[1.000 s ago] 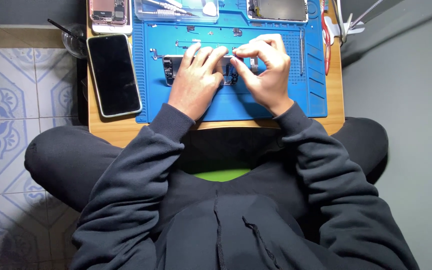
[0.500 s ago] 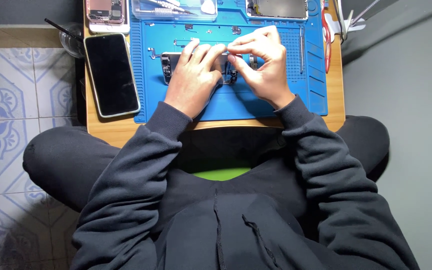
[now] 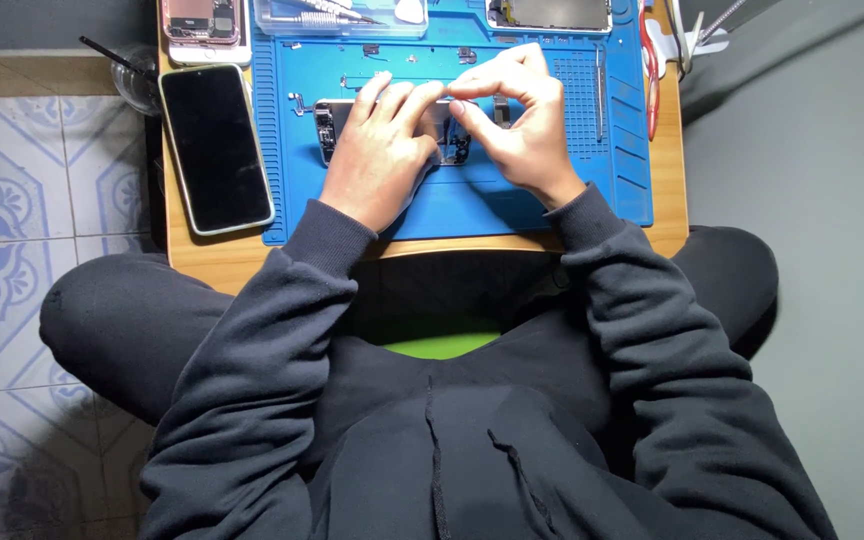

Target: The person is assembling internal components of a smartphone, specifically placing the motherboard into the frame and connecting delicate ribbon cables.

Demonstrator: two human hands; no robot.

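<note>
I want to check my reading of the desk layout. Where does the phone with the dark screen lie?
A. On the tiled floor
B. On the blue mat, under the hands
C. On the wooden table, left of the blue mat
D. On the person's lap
C: the phone lies screen up on the bare wooden table, just off the left edge of the blue mat, apart from both hands.

Even, fairly bright overhead light on the blue mat [image 3: 512,205], soft short shadows under the hands, faint sheen on the black phone screen [image 3: 215,148], dark clothing losing detail, dimmer grey floor [image 3: 832,250] at right, focus sharp, no motion blur
</note>
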